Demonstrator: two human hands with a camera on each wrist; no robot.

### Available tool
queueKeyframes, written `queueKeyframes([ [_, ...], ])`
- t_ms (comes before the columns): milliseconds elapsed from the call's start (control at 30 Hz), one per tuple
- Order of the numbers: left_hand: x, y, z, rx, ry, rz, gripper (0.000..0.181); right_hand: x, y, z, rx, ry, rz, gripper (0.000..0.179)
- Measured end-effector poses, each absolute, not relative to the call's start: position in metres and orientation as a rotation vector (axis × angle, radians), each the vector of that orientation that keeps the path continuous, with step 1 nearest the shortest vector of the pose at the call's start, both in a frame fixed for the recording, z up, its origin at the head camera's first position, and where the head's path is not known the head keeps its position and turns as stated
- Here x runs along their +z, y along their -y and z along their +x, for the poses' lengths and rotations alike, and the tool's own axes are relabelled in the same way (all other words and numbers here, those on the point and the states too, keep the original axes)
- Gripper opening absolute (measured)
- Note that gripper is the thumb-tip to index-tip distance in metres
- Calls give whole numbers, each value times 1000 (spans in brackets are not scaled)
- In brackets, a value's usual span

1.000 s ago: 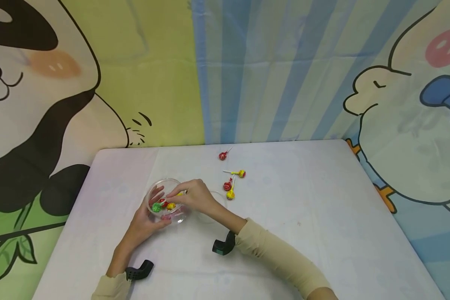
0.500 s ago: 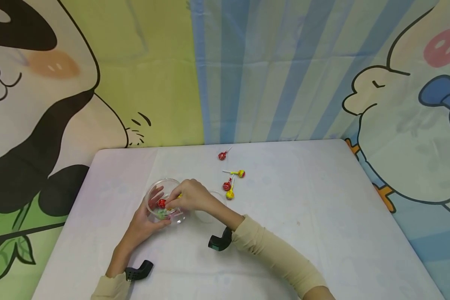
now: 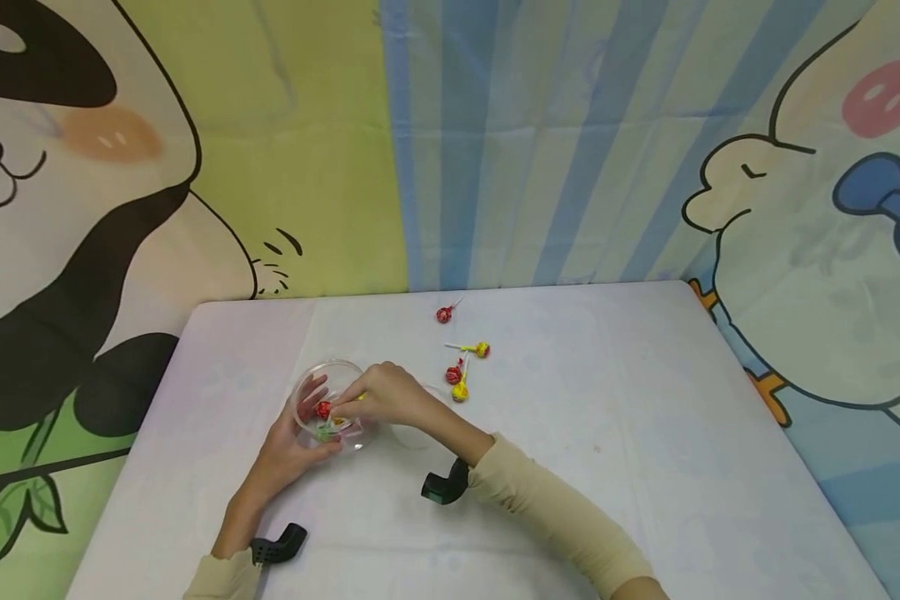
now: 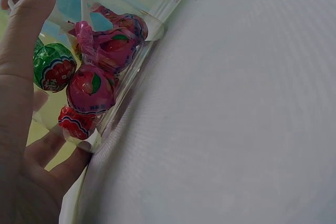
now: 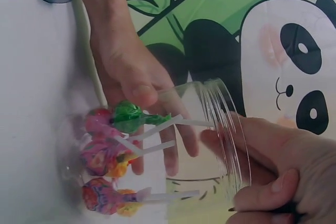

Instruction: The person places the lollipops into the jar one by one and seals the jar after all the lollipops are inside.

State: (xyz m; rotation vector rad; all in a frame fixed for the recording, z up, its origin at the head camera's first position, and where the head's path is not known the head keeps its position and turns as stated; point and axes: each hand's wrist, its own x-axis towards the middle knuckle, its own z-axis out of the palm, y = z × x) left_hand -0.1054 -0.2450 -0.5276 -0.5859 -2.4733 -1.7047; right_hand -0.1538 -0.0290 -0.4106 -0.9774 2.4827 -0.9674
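A clear round jar (image 3: 356, 440), tilted, holds several wrapped lollipops. My left hand (image 3: 285, 450) grips it from the left, thumb on the near side and fingers around the far side. Through its wall, the left wrist view shows a green lollipop (image 4: 54, 67), a pink lollipop (image 4: 92, 90) and a red lollipop (image 4: 76, 123). My right hand (image 3: 390, 396) reaches into the jar's mouth from the right. In the right wrist view its bent fingers are close to a white stick end (image 5: 199, 123); whether they pinch anything is hidden.
Several lollipops lie on the white table (image 3: 607, 417) beyond the right hand: a red one (image 3: 444, 314), a yellow one (image 3: 482, 350), another red (image 3: 453, 375) and another yellow (image 3: 460, 392). A clear circular rim (image 3: 444, 390) lies beside the right wrist. Printed cloth hangs behind.
My right fingers have dipped lower into the jar. The green lollipop has shifted deeper, and the red one now shows near the fingertips. My left hand keeps its hold.
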Motion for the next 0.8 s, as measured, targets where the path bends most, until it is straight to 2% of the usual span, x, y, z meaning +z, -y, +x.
queueKeyframes([
  [100,-526,244,-106,-1707,2466,-575,114,-415,19,-151,-1199,-2451,-981,21],
  [333,-527,240,-105,-1727,2486,-508,112,-421,-30,-148,-1670,-2252,-708,23],
  [567,-525,239,-106,-1746,2479,-515,112,-444,-89,-135,-1664,-2255,-500,24],
  [800,-526,241,-104,-1728,2501,-490,112,-470,-115,-114,-1561,-2220,-397,29],
])
